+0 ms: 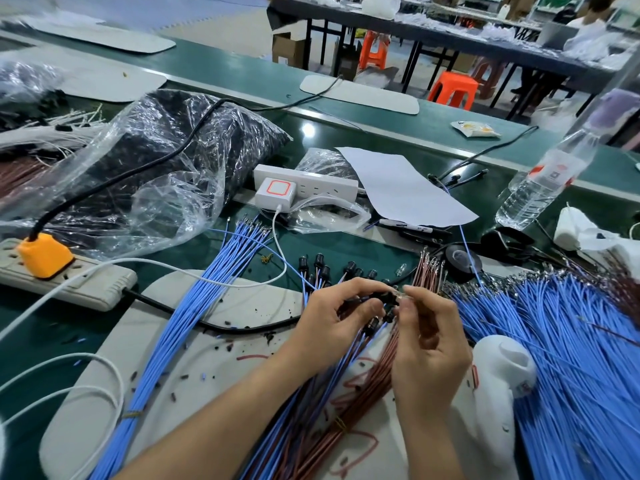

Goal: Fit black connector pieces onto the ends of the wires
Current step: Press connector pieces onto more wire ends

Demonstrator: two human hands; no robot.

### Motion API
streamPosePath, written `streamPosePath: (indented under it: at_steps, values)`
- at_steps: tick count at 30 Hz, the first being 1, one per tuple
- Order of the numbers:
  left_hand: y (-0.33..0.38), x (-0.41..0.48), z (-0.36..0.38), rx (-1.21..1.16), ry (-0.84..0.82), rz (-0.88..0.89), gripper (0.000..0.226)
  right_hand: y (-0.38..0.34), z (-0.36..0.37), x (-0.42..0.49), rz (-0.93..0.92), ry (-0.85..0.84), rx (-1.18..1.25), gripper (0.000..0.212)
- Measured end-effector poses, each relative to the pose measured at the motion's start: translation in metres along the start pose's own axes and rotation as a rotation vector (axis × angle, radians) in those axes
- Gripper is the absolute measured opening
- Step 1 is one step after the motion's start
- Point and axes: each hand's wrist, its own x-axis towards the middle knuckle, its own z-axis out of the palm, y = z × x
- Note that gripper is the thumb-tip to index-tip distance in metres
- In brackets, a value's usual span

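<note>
While the heaps on this bench suggest that most of the job lies ahead, the person is in the middle of one fitting. The left hand (332, 320) has its fingers curled, thumb and forefinger pinching a small black cylindrical plastic connector piece (382, 298) just above the pale grey work mat (249, 306). The right hand (429, 344) meets it with thumb and forefinger pinched narrow on what I take to be a thin wire end (403, 295), though it is too small to be sure. Whether that end is already seated in the piece, I cannot tell from here. As for what is done, a small cluster of capped wires (323, 268), each tipped in black, stands just beyond the left hand, and a few more black caps show beneath its fingers. What is left looks far larger. A tied bundle of light blue wires (194, 323) fans out to the left with bare metal terminals. A loose sheaf of reddish-brown wires (426, 271) lies just beyond the right hand. A great tangled heap of blue wires (571, 341) fills the right side, none of it capped as far as I can see. A crumpled clear plastic bag of dark parts (166, 161) sits well back on the left, bulging, likely the supply of connectors.
</note>
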Motion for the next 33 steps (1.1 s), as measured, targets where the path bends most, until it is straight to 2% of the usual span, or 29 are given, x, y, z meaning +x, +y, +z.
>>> streamPosePath:
  at_steps: [2,5,13,20,25,29,33]
  values:
    - [-0.0007,0.0004,-0.0004,0.001,0.009,0.005,0.021,-0.0005,0.0007,-0.0001,0.097,0.001,0.062,0.020]
    - [-0.0024,0.0010,-0.0005,0.014,0.016,0.007,0.021,0.0003,0.0007,0.0005,0.143,-0.012,0.071,0.027]
    - [-0.0019,0.0002,-0.0003,0.063,-0.003,0.019,0.021,0.0015,-0.0014,0.0018,0.207,0.042,0.114,0.022]
    - [0.0002,-0.0005,-0.0001,0.109,-0.023,0.024,0.022,0.0016,-0.0021,0.0043,0.198,0.022,0.109,0.029]
    - [0.0004,-0.0011,0.0005,0.104,-0.034,0.014,0.023,-0.0003,-0.0002,0.0040,0.183,0.021,0.133,0.015]
    - [0.0002,-0.0009,-0.0008,0.106,-0.052,0.021,0.023,0.0033,0.0000,0.0031,0.223,-0.014,0.098,0.027]
    - [-0.0022,0.0001,-0.0006,0.115,-0.045,0.014,0.021,0.0064,-0.0006,0.0047,0.270,-0.061,0.118,0.023]
